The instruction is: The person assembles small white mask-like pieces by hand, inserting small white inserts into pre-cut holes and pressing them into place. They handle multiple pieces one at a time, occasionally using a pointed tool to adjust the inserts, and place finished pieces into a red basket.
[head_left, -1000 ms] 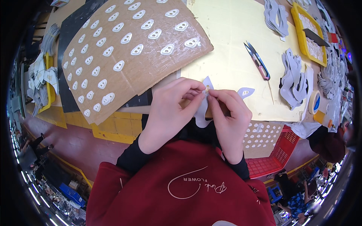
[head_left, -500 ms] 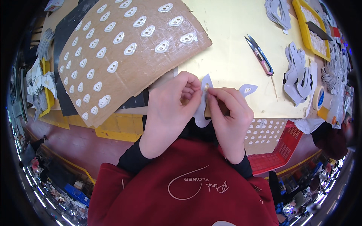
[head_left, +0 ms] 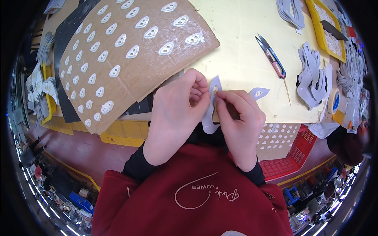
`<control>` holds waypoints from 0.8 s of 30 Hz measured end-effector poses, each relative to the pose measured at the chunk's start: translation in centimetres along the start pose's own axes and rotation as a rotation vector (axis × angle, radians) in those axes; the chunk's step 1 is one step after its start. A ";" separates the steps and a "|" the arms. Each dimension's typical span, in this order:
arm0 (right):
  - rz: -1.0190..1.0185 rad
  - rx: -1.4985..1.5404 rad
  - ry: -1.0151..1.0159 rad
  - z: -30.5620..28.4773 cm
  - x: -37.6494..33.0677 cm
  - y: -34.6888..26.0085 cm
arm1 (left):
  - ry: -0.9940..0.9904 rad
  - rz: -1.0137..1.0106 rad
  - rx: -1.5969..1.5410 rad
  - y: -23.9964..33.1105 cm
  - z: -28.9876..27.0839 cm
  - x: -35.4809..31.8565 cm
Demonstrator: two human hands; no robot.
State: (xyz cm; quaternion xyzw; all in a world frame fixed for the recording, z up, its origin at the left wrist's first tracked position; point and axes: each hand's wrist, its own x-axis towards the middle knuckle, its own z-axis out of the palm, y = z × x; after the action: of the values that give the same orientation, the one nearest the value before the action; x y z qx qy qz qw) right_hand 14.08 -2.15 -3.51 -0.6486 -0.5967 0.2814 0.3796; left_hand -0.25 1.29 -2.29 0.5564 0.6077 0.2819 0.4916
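Note:
A light grey, curved cut-out piece (head_left: 210, 125) is held upright between my hands at the table's near edge. My left hand (head_left: 175, 110) has its thumb and fingers closed on the piece's left side. From the right, my right hand (head_left: 241, 118) pinches at a small pale part on the piece's upper end; the fingertips partly cover it. Just beyond my right hand lies another grey piece (head_left: 264, 93), with a white two-holed part on its tip. Its other end is hidden behind the hand.
A cardboard sheet (head_left: 149, 70) bearing rows of white two-holed parts lies at left. Thread snips (head_left: 271, 57) and a thin stick (head_left: 287, 93) lie right. Stacked grey pieces (head_left: 310, 78), a tape roll (head_left: 333, 101) and a yellow tray (head_left: 343, 55) stand farther right. Below is a red crate (head_left: 289, 163).
My fingertips have shifted only slightly at the pale part, and both hands keep their hold on the grey piece. The cardboard sheet appears a little farther left in view.

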 end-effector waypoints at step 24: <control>0.011 -0.020 -0.024 -0.1 0.1 -0.2 | -0.072 -0.009 0.124 0.6 0.2 0.7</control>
State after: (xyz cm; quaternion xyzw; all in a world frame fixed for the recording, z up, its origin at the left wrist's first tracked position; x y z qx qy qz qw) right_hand 14.07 -2.10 -3.32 -0.6523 -0.6004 0.2853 0.3641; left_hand 0.29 2.00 -2.02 0.5929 0.6082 0.2213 0.4791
